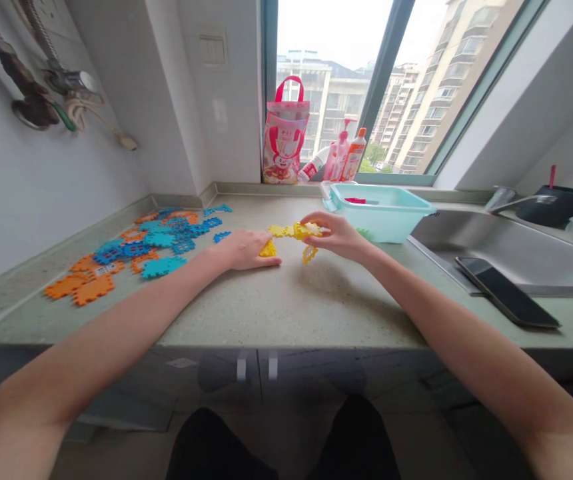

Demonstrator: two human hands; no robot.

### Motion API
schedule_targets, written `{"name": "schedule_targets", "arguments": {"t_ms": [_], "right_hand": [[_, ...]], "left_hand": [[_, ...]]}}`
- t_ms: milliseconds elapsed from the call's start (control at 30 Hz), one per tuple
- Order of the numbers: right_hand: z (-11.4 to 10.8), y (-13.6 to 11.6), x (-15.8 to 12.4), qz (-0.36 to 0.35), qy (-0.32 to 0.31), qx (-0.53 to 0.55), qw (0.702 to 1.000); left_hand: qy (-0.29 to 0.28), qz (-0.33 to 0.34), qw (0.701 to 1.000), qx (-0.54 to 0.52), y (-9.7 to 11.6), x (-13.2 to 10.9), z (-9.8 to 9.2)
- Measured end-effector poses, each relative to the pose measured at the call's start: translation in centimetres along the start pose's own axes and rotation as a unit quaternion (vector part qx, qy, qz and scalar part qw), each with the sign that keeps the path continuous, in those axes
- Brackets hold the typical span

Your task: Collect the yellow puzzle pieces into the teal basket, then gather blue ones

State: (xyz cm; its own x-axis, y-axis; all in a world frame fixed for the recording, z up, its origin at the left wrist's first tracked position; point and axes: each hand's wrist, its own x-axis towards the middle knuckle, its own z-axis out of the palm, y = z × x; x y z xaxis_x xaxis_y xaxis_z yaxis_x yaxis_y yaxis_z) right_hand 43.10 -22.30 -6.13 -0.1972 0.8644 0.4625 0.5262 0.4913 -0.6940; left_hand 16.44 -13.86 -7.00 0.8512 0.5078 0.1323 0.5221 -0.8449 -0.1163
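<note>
Now, on the speckled stone countertop [286,307] under the window, left hand [244,250] pinches a yellow notched tile [268,251]; right hand [339,238] grips the joined yellow tiles [296,231], steel sink [516,250] alongside.

Speckled matt countertop [286,307]; plastic yellow pieces [296,232].

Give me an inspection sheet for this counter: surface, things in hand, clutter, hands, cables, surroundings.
Surface: speckled counter, with a sink at the right.
Things in hand: yellow pieces, some joined and partly lifted.
Clutter: orange and blue pieces spread at the left; teal basin behind the right hand; phone at the sink's edge.
Hands: left hand holds one yellow piece down on the counter; right hand pinches the joined ones.
Cables: a cord hangs on the left wall.
Surroundings: window, with a bag and bottles on the sill; tap over the sink.
</note>
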Motion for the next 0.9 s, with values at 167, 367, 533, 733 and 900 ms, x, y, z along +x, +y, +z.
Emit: {"name": "schedule_targets", "arguments": {"t_ms": [167,367,533,733,900], "right_hand": [[1.0,0.3,-0.3,0.011,-0.028,-0.007,1.000],[-1.2,-0.8,-1.2,-0.007,-0.034,-0.054,0.998],[-1.8,-0.4,-3.0,0.011,0.057,0.011,0.998],[-3.2,1.3,-8.8,0.036,-0.032,-0.095,0.994],[-3.8,1.1,-10.7,0.042,-0.021,-0.111,0.993]], "left_hand": [[0.008,-0.018,1.000,-0.006,0.5,-0.3,-0.3],[0.017,-0.021,0.999,-0.022,0.2,-0.2,0.1],[0.023,-0.027,0.998,-0.042,-0.2,0.1,0.6],[0.026,-0.014,0.999,-0.035,-0.2,0.1,0.6],[0.036,-0.017,0.998,-0.040,-0.4,0.4,0.8]]}}
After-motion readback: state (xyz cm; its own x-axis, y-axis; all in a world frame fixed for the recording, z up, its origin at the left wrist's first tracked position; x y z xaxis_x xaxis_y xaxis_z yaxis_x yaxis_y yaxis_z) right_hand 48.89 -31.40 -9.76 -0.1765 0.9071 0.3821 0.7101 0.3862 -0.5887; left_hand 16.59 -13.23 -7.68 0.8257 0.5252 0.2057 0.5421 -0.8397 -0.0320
